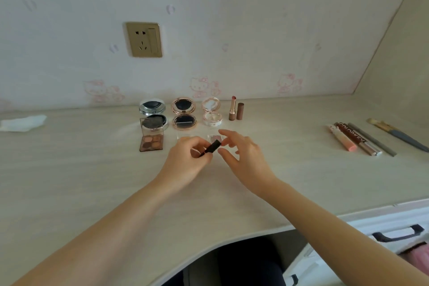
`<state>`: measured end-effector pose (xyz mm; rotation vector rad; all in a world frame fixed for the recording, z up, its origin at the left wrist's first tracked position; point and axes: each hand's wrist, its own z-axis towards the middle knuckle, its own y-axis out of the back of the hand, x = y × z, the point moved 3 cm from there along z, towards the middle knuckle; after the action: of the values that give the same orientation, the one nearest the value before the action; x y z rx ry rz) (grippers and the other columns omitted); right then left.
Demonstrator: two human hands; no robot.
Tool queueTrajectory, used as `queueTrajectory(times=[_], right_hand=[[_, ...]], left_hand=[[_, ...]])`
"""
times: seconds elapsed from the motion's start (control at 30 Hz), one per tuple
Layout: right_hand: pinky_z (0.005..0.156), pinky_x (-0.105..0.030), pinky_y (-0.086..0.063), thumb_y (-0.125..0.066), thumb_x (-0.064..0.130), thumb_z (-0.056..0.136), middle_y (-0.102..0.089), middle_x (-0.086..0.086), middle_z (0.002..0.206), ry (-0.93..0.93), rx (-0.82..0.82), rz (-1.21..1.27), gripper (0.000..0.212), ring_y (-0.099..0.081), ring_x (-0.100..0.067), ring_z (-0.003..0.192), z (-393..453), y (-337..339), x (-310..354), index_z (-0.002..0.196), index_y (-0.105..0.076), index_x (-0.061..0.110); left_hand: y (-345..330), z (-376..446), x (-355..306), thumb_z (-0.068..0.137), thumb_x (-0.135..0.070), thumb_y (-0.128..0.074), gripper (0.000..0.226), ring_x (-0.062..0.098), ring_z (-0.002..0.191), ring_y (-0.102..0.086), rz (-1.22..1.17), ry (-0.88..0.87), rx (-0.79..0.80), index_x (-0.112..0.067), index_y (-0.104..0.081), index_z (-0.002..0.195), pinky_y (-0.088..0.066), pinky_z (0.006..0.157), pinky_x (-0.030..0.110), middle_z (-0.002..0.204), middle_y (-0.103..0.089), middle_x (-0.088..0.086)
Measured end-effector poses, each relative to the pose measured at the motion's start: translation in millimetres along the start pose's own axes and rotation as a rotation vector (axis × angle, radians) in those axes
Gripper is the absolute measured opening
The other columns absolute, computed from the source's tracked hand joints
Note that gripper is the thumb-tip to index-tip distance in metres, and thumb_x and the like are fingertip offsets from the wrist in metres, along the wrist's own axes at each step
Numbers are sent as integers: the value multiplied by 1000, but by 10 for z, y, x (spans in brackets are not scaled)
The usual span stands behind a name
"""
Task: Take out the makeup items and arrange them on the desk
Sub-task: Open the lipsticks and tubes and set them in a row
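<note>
Pale counter mid-area: left hand pinching black tube; right hand spread beside it, fingers relaxed.

Compacts left of lipstick, on desk.

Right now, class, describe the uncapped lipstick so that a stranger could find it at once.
Start at the wall socket and drop to the row of three open round compacts on the desk. At the row's right end stands the lipstick, upright, its pink bullet exposed. Its brown cap stands beside it; the neighbours are all round and hinged.
</note>
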<state>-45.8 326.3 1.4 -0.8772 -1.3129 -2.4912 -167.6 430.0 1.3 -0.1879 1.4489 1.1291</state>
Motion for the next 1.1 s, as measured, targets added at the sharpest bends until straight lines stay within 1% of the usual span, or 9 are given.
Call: queueTrajectory(times=[0.1, 0.27, 0.43, 0.5, 0.57, 0.77, 0.87, 0.97, 1.1], right_hand=[[90, -29, -42, -57, 18, 94, -64, 2, 118, 61, 90, -55, 34, -52, -23, 105, -32, -150, 28, 128, -58, 18], [89, -28, -39, -55, 16, 95, -65, -3, 107, 110, 125, -71, 26, -51, -24, 101, -78, -212, 97, 120, -63, 14], [88, -32, -43, -57, 10, 93, -67, -4, 102, 146, 85, -84, 21, -54, -25, 101, -117, -162, 139, 112, -67, 8], [87, -36, -45, -59, 7, 92, -68, -5, 101, 161, 55, -92, 19, -56, -26, 101, -139, -152, 173, 109, -67, 6], [84, -41, -48, -61, 6, 90, -68, -5, 98, 182, 40, -92, 17, -58, -28, 100, -154, -152, 217, 106, -67, 4], [80, -40, -48, -63, 12, 90, -68, -2, 94, 215, 21, -76, 16, -56, -27, 93, -164, -127, 254, 104, -68, 6], [80, -39, -47, -62, 14, 91, -69, -1, 92, 220, 29, -72, 17, -55, -27, 94, -169, -128, 245, 104, -68, 7], [80, -38, -48, -63, 13, 90, -68, -3, 91, 230, 34, -47, 18, -55, -26, 95, -176, -127, 234, 105, -68, 6], [84, -29, -46, -67, 9, 86, -66, 1, 94, 232, -5, 11, 20, -57, -21, 98, -175, -109, 207, 107, -68, 8]], left_hand=[[39, -107, 87, 81, -14, -69, 17, 5, 79, -58, 162, -110, -18, -26, -69, 92, -42, 67, 12, 86, -59, -9], [103, -186, 155, 80, -3, -69, 19, 8, 85, -56, 245, -236, -56, -14, -69, 94, -38, 75, 7, 92, -58, -4], [39, -261, 138, 85, -6, -68, 17, 23, 95, -52, 428, -365, -81, -7, -67, 102, -41, 84, 25, 92, -66, 1], [20, -296, 112, 87, -10, -66, 16, 27, 92, -53, 523, -412, -94, -6, -67, 103, -47, 80, 37, 89, -67, 1], [8, -313, 94, 90, -15, -62, 16, 28, 90, -53, 638, -443, -96, -8, -67, 104, -47, 75, 40, 89, -65, 1], [0, -318, 64, 94, -27, -45, 23, 26, 79, -48, 728, -468, -61, -9, -59, 90, -44, 66, 38, 77, -58, 2], [14, -293, 82, 96, -34, -38, 30, 23, 78, -42, 732, -434, 3, -11, -57, 88, -42, 68, 39, 71, -58, 0], [62, -279, 119, 96, -41, -33, 37, 20, 79, -39, 720, -415, 48, -14, -57, 93, -41, 71, 39, 72, -58, -4], [68, -297, 163, 95, -46, -32, 41, 18, 91, -39, 749, -393, 93, -20, -54, 117, -40, 81, 35, 92, -55, -8]])
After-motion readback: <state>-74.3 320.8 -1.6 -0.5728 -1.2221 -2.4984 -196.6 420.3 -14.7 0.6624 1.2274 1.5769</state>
